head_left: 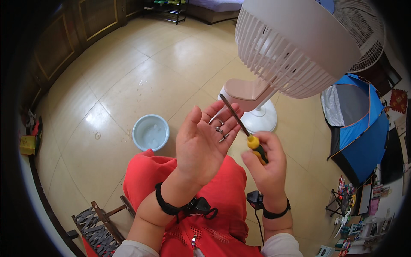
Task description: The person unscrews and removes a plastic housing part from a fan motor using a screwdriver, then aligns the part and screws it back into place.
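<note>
My left hand (202,143) is turned palm up, its fingers loosely extended and tipped upward. Several small metal screws (218,129) rest in it, across the fingers and the upper palm. In my right hand (269,165) a screwdriver (257,149) is gripped by its yellow and dark green handle. Its dark shaft slants up and left across the left fingertips; whether it touches them I cannot tell. Just beyond both hands stands a white pedestal fan (295,64), with a slatted cage, a pinkish panel (246,88) and a round white base (262,118).
A pale blue basin (150,132) stands on the tiled floor left of my knees. A folding stool (96,229) is at the lower left. To the right are a wire fan grille (361,36), a blue tent (359,137) and a cluttered shelf (370,214). Dark cabinets (55,51) line the far left.
</note>
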The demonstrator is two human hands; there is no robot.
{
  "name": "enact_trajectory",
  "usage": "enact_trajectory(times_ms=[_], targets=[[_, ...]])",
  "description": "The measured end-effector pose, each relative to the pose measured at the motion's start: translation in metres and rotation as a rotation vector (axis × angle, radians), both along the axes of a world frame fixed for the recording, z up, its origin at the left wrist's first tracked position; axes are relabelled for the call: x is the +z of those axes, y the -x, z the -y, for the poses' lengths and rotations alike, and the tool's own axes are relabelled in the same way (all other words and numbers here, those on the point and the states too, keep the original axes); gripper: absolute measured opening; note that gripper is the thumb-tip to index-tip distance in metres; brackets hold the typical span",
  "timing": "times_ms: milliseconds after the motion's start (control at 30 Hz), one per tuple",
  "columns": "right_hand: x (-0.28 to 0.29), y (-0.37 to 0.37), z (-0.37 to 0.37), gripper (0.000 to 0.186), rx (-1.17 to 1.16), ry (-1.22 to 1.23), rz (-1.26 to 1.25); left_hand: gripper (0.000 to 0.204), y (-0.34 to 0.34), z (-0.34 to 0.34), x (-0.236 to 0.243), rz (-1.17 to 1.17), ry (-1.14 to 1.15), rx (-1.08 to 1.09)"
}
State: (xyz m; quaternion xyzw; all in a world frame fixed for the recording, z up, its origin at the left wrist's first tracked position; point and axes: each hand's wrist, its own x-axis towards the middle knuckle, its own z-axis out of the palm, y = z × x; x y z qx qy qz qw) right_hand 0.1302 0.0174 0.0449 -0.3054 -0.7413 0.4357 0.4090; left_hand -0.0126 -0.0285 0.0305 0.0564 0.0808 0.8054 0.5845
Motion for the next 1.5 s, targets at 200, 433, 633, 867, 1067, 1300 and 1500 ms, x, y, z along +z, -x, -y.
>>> enact_trajectory(times_ms=[200,433,633,867,1067,1300,1500], targets=[[-0.004,0.035,-0.019,0.018,0.042,0.103,0.058,0.052,-0.002,-0.002,-0.006,-0.002,-0.017,-0.048],[0.006,0.039,-0.021,0.02,0.001,-0.011,0.274,0.05,-0.001,0.0,-0.006,-0.023,-0.002,-0.071],[0.013,0.039,-0.019,0.014,0.041,-0.002,0.277,0.052,-0.001,-0.002,-0.008,-0.013,0.01,-0.076],[0.009,0.039,-0.021,0.017,0.019,-0.055,0.332,0.049,-0.001,-0.003,-0.01,0.005,-0.042,-0.105],[0.005,0.039,-0.025,0.016,0.049,0.125,0.047,0.031,-0.003,-0.011,-0.019,-0.151,0.219,-0.076],[0.01,0.032,-0.025,0.017,-0.046,-0.003,0.061,0.013,-0.007,-0.009,-0.02,-0.134,0.192,-0.237],[0.006,0.025,-0.023,0.015,-0.119,-0.096,0.093,0.015,-0.013,-0.012,-0.023,-0.284,0.265,-0.145]])
